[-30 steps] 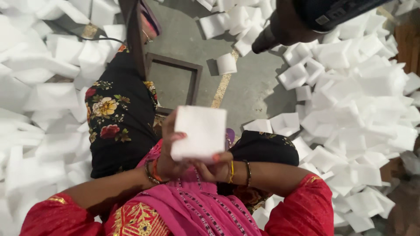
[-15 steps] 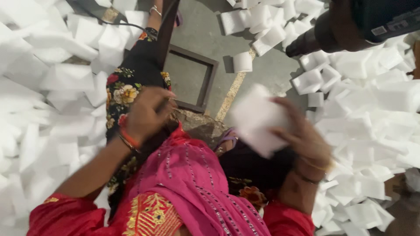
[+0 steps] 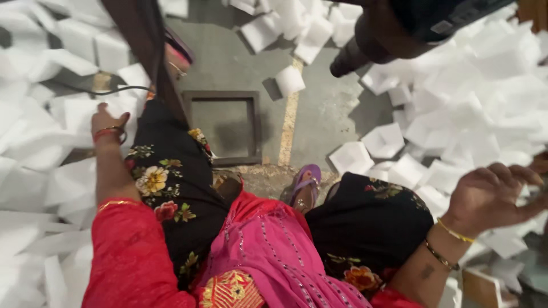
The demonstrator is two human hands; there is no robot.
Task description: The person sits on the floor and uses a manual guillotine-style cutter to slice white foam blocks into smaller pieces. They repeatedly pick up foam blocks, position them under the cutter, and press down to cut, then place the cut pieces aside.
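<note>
Reaching both ways: left hand (image 3: 108, 122) out over the white foam slabs (image 3: 68, 114) on its side, grip hidden so can't tell; right hand (image 3: 494, 197) spread open, empty, over white foam pieces (image 3: 502, 97); best to pinch one slab by its edges.

Matt white foam blocks (image 3: 474, 108) lie on a rough grey concrete floor (image 3: 325, 114); embroidered pink cloth (image 3: 274, 251) looks soft.

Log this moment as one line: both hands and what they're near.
left hand: open, reaching into foam pieces | right hand: open, empty, over foam pile | floor frame: untouched
</note>
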